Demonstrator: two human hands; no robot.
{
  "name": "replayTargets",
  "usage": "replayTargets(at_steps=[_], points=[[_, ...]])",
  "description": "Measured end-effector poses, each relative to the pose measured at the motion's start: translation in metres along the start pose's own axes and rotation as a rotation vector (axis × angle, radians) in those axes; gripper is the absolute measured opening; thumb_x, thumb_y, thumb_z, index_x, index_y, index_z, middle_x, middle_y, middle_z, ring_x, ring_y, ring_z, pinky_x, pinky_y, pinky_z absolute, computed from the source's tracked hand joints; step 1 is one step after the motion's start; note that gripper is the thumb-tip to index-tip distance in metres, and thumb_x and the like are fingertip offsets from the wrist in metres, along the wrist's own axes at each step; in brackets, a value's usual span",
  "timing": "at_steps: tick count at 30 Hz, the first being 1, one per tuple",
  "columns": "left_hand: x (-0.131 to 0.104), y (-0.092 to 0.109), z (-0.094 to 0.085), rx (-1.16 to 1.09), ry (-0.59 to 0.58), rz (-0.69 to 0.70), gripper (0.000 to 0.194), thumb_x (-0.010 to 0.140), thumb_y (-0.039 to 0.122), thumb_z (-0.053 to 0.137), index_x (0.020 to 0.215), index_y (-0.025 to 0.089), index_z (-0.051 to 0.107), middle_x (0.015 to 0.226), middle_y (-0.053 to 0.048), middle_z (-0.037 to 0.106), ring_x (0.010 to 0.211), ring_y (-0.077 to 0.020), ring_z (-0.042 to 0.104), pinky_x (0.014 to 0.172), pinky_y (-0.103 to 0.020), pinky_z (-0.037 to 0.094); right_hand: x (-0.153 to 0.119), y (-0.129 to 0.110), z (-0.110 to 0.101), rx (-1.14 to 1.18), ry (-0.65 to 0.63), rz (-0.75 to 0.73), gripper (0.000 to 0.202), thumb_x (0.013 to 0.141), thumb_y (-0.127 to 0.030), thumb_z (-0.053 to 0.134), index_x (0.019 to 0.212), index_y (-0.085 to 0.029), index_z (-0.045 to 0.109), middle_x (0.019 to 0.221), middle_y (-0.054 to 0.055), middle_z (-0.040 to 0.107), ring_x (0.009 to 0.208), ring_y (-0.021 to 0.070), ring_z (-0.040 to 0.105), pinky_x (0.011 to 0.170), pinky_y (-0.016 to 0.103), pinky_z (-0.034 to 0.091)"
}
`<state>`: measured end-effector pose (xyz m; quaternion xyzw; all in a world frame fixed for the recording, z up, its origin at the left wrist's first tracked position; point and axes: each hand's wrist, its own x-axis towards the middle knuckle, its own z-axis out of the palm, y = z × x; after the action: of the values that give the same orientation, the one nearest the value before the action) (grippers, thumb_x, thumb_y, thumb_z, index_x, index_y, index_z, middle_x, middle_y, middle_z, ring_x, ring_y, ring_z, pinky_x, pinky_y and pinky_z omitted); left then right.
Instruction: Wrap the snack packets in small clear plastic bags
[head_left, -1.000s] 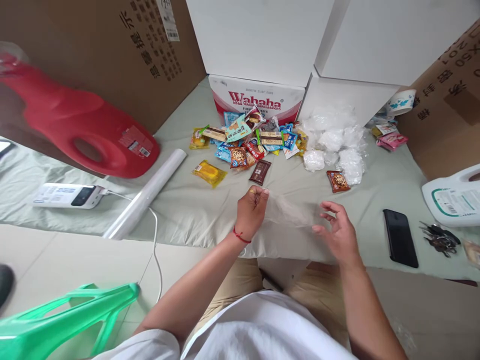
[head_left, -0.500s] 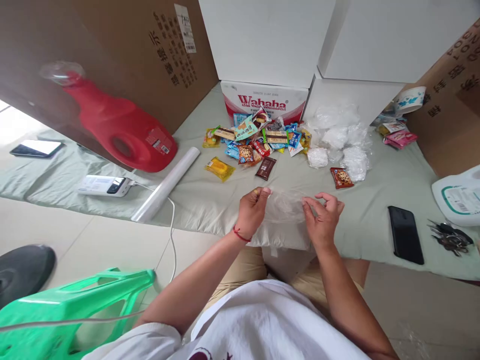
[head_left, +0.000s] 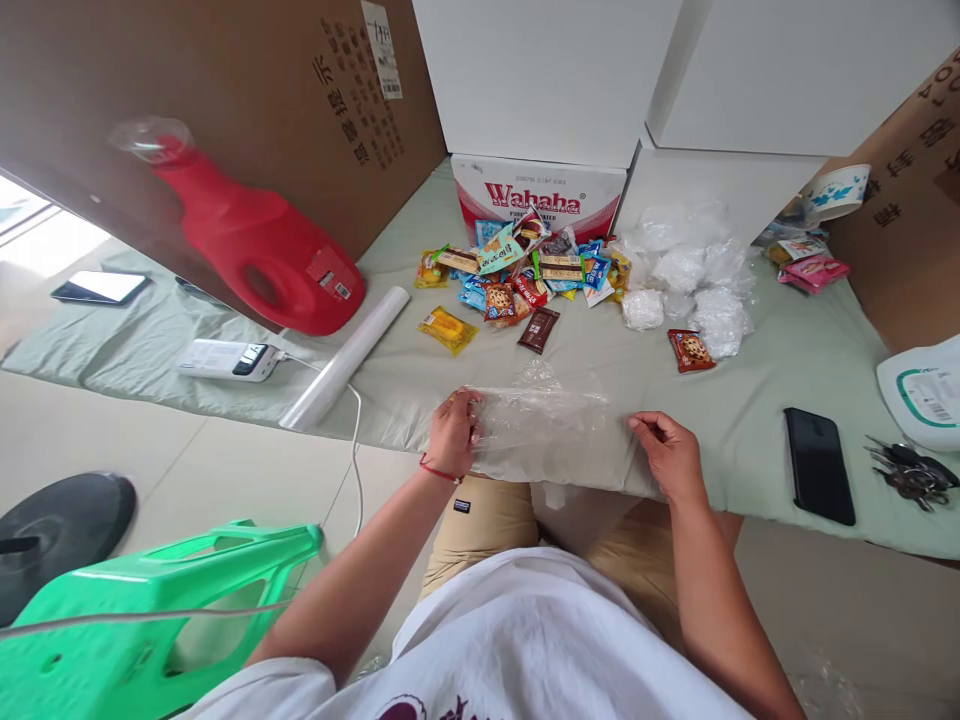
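Observation:
A thin sheet of clear plastic film (head_left: 540,420) stretches between my hands above the front part of the cloth. My left hand (head_left: 454,430), with a red cord at its wrist, is closed on the film's left end. At the right end, my right hand (head_left: 667,450) pinches with thumb and forefinger; the film's edge there is so transparent that it barely shows. Just beyond the film lie a brown-wrapped snack (head_left: 538,330) and a yellow-wrapped snack (head_left: 448,329). Farther right is a cookie packet (head_left: 690,350).
A heap of wrapped snacks (head_left: 517,270) lies before a Wahaba-like lettered carton (head_left: 540,190). Crumpled clear plastic bundles (head_left: 682,265) sit beside it. Left are a plastic roll (head_left: 345,358), red jug (head_left: 262,250) and power bank (head_left: 225,360); right, a phone (head_left: 819,465) and keys (head_left: 911,475).
My hands have moved apart, the left one leftward and the right one slightly rightward. The bunched film between them is now spread wider. The view has shifted a little.

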<state>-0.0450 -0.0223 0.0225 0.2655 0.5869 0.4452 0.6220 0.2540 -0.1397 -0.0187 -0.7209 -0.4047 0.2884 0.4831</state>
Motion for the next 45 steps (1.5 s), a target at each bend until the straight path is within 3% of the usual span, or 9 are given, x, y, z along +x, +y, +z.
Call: replayTargets(at_steps=[8, 11, 15, 19, 22, 27, 34, 38, 45], points=[[-0.005, 0.008, -0.008, -0.265, -0.258, -0.279, 0.026, 0.094, 0.043, 0.059, 0.101, 0.019, 0.063, 0.048, 0.012, 0.029, 0.032, -0.0052, 0.021, 0.032, -0.016, 0.014, 0.006, -0.016, 0.019, -0.019, -0.199, 0.031, 0.091, 0.077, -0.057, 0.078, 0.153, -0.021, 0.042, 0.121, 0.012, 0.070, 0.066, 0.0130, 0.056, 0.063, 0.030, 0.052], [-0.011, 0.003, -0.011, -0.216, -0.300, -0.255, 0.031, 0.089, 0.045, 0.062, 0.108, 0.020, 0.064, 0.049, 0.011, 0.032, 0.034, -0.0059, 0.022, 0.034, -0.017, 0.015, 0.000, -0.019, 0.039, 0.037, -0.290, 0.068, 0.097, 0.076, -0.050, 0.079, 0.157, -0.021, 0.035, 0.105, 0.007, 0.072, 0.060, 0.0130, 0.053, 0.059, 0.029, 0.050], [-0.016, 0.010, -0.038, 0.298, -0.277, -0.060, 0.037, 0.075, 0.040, 0.073, 0.104, 0.016, 0.073, 0.062, 0.002, 0.056, 0.051, -0.0106, 0.048, 0.043, -0.021, 0.035, -0.005, -0.017, 0.038, 0.012, -0.272, 0.031, 0.052, 0.083, -0.042, 0.071, 0.130, -0.021, 0.065, 0.084, 0.002, 0.069, 0.064, 0.0143, 0.053, 0.062, 0.027, 0.047], [0.000, 0.051, -0.056, 0.620, -0.047, 0.356, 0.031, 0.078, 0.035, 0.060, 0.102, 0.022, 0.076, 0.101, -0.007, 0.073, 0.093, -0.0240, 0.065, 0.077, -0.036, 0.052, -0.005, -0.019, 0.021, -0.032, -0.318, -0.108, 0.028, 0.087, -0.037, 0.068, 0.109, -0.022, 0.075, 0.096, 0.004, 0.071, 0.070, 0.0138, 0.053, 0.068, 0.027, 0.047], [0.022, 0.086, -0.041, 0.781, -0.045, 0.616, 0.028, 0.090, 0.036, 0.048, 0.088, 0.025, 0.074, 0.108, -0.008, 0.075, 0.114, -0.0287, 0.062, 0.100, -0.043, 0.047, -0.002, -0.025, 0.016, -0.082, -0.332, -0.198, 0.023, 0.090, -0.036, 0.064, 0.106, -0.023, 0.076, 0.099, 0.004, 0.072, 0.073, 0.0145, 0.055, 0.070, 0.028, 0.047], [0.058, 0.115, 0.020, 1.173, -0.185, 0.660, 0.043, 0.099, 0.051, 0.043, 0.093, 0.020, 0.071, 0.110, -0.012, 0.074, 0.112, -0.0302, 0.063, 0.100, -0.043, 0.045, 0.000, -0.033, 0.014, -0.135, -0.337, -0.255, 0.022, 0.093, -0.036, 0.061, 0.105, -0.024, 0.076, 0.101, 0.004, 0.072, 0.075, 0.0150, 0.058, 0.070, 0.028, 0.047], [0.079, 0.065, 0.086, 1.333, -0.694, 0.598, 0.050, 0.057, 0.036, 0.091, 0.101, 0.019, 0.074, 0.093, -0.008, 0.075, 0.089, -0.0272, 0.068, 0.080, -0.032, 0.049, -0.002, -0.037, 0.011, -0.137, -0.361, -0.238, 0.024, 0.093, -0.040, 0.061, 0.102, -0.023, 0.076, 0.098, 0.005, 0.071, 0.077, 0.0163, 0.059, 0.071, 0.029, 0.047], [0.084, 0.040, 0.082, 1.277, -0.664, 0.627, 0.009, 0.072, 0.027, 0.074, 0.075, 0.019, 0.071, 0.070, -0.004, 0.067, 0.073, -0.0216, 0.062, 0.069, -0.030, 0.044, -0.003, -0.027, 0.003, -0.136, -0.273, -0.153, 0.029, 0.091, -0.045, 0.063, 0.101, -0.022, 0.077, 0.099, 0.006, 0.073, 0.077, 0.0174, 0.058, 0.070, 0.030, 0.046], [0.102, 0.043, 0.047, 0.814, -0.272, 0.593, 0.023, 0.086, 0.031, 0.062, 0.067, 0.019, 0.063, 0.060, 0.001, 0.053, 0.062, -0.0153, 0.049, 0.063, -0.029, 0.037, -0.001, -0.004, -0.023, -0.055, -0.202, 0.055, 0.039, 0.081, -0.054, 0.071, 0.099, -0.019, 0.076, 0.086, 0.005, 0.071, 0.073, 0.0167, 0.057, 0.069, 0.029, 0.046]])
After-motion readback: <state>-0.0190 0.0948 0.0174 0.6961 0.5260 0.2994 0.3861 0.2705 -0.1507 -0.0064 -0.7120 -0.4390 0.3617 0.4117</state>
